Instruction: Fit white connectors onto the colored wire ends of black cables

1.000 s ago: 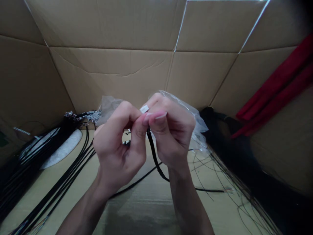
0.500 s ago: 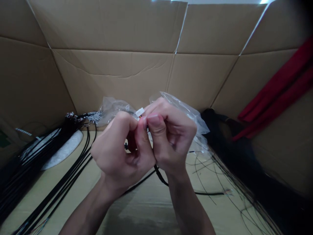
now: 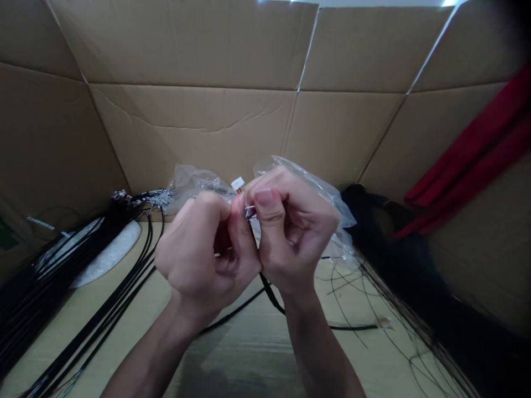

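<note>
My left hand [image 3: 203, 249] and my right hand [image 3: 290, 232] are curled together in front of me, fingertips pinched on the same black cable [image 3: 271, 296]. A small white connector [image 3: 238, 184] with thin coloured wires sticks up between my thumbs. The cable drops from my right hand and runs across the cardboard surface toward the right. Most of the cable end is hidden inside my fingers.
Clear plastic bags [image 3: 315, 188] lie behind my hands. A bundle of black cables [image 3: 83, 309] stretches along the left beside a white foam piece [image 3: 108, 251]. Thin black wires [image 3: 398, 320] spread on the right. Cardboard walls [image 3: 186, 116] enclose the space; red cloth [image 3: 468, 149] hangs at right.
My hands have closed tighter together and dropped slightly. The white connector now shows higher above my thumbs, with its coloured wires exposed.
</note>
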